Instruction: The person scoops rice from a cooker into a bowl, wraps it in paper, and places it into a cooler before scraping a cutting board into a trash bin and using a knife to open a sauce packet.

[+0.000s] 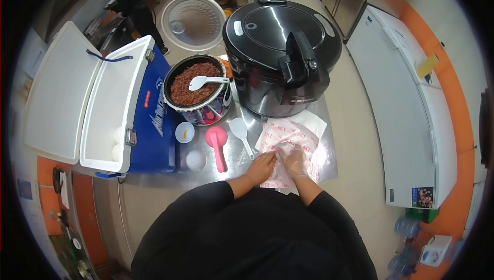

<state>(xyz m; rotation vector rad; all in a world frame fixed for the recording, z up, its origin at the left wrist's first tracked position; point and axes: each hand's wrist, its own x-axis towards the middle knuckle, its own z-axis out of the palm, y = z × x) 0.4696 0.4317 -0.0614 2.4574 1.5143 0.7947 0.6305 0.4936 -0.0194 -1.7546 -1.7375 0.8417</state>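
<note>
A sheet of white paper with red print [294,135] lies at the table's front right, over more white sheets. My left hand [261,168] is bare and rests on its left edge, fingers together. My right hand [293,160], in a clear plastic glove, bends its fingers down at the middle of the sheet; what they hold, if anything, is hidden. To the left lie a white paddle [240,130] and a pink scoop [217,143]. Behind them an open pot of reddish-brown rice [191,82] has a white spoon [201,81] on top.
A large black cooker [280,38] stands behind the paper. An open blue and white cooler [149,120] is at the left, near two small bowls [184,132]. A chest freezer [396,100] stands right. A person in black [131,5] is at the back left.
</note>
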